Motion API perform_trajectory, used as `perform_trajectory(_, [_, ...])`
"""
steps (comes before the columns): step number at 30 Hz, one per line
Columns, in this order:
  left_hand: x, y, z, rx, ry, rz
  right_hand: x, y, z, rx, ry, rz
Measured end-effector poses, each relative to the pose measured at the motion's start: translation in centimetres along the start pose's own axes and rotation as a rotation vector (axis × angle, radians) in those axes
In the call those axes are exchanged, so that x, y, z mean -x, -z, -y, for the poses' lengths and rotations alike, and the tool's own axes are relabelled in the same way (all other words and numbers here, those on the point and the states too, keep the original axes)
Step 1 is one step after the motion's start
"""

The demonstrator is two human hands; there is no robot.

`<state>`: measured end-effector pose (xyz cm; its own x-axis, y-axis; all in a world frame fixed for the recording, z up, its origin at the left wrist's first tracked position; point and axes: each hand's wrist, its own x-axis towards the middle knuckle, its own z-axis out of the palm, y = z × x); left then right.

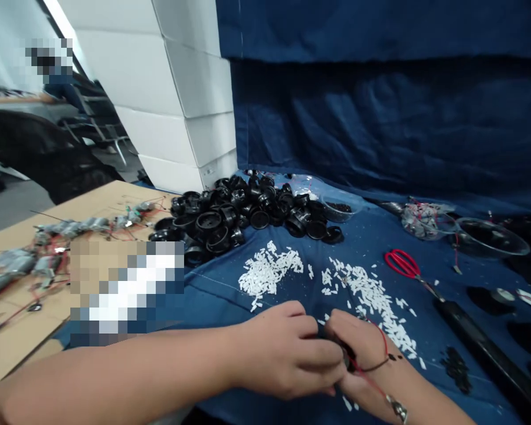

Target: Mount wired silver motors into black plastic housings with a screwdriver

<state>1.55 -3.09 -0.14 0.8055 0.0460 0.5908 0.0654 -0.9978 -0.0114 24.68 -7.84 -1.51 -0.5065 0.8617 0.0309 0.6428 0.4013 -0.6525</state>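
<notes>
My left hand (292,354) and my right hand (356,339) meet at the lower middle, fingers curled together around a small dark part (348,357) with thin wires. Most of that part is hidden by my fingers. A red wire (374,386) runs from it over my right wrist to a small metallic piece (397,407). Just beyond my hands lie two heaps of small white plastic pieces, a left heap (268,271) and a right heap (376,298).
Black round plastic housings (230,215) are piled at the back by stacked white boxes (194,88). Red-handled scissors (402,264) and a long black tool (482,348) lie right. Wired grey cylinders (17,260) cover cardboard at left. A person (62,88) sits far back.
</notes>
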Motion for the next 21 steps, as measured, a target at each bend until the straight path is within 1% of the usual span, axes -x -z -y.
perform_trajectory(1, [0.0,0.8,0.7,-0.022,0.001,0.024,0.0,0.1,-0.1,-0.063,-0.034,-0.040])
perform_trajectory(2, [0.0,1.8,1.6,-0.055,0.045,0.074,0.0,0.2,-0.2,-0.127,-0.074,-0.096])
perform_trajectory(3, [0.0,3.1,2.7,-0.099,0.127,0.140,-0.1,0.4,-0.2,-0.199,-0.121,-0.157])
perform_trajectory(4, [0.1,4.5,3.9,-0.155,0.246,0.216,-0.3,0.5,-0.2,-0.287,-0.175,-0.210])
perform_trajectory(5, [0.2,6.0,5.2,-0.218,0.405,0.317,-0.4,0.7,-0.2,-0.389,-0.232,-0.241])
perform_trajectory(6, [0.4,7.4,6.5,-0.268,0.512,0.364,-0.5,0.8,-0.2,-0.496,-0.286,-0.248])
perform_trajectory(7, [0.6,8.7,7.7,-0.304,0.579,0.396,-0.6,1.0,0.0,-0.600,-0.330,-0.246])
perform_trajectory(9, [1.4,10.5,9.7,-0.342,0.668,0.453,-0.6,1.4,0.3,-0.801,-0.380,-0.239])
perform_trajectory(10, [1.8,11.1,10.5,-0.342,0.699,0.482,-0.5,1.5,0.6,-0.904,-0.387,-0.242])
perform_trajectory(12, [2.6,11.5,11.6,-0.307,0.738,0.528,-0.3,1.8,1.0,-1.124,-0.379,-0.257])
perform_trajectory(14, [3.2,11.4,12.2,-0.233,0.751,0.536,0.0,2.0,1.3,-1.296,-0.349,-0.244])
perform_trajectory(16, [3.3,11.3,12.7,-0.134,0.754,0.499,0.1,2.1,1.5,-1.375,-0.307,-0.225])
perform_trajectory(19, [2.7,11.4,13.3,0.047,0.775,0.372,0.1,2.1,1.5,-1.415,-0.231,-0.203])
perform_trajectory(21, [1.7,11.8,13.5,0.187,0.811,0.255,0.0,2.0,1.5,-1.411,-0.207,-0.230])
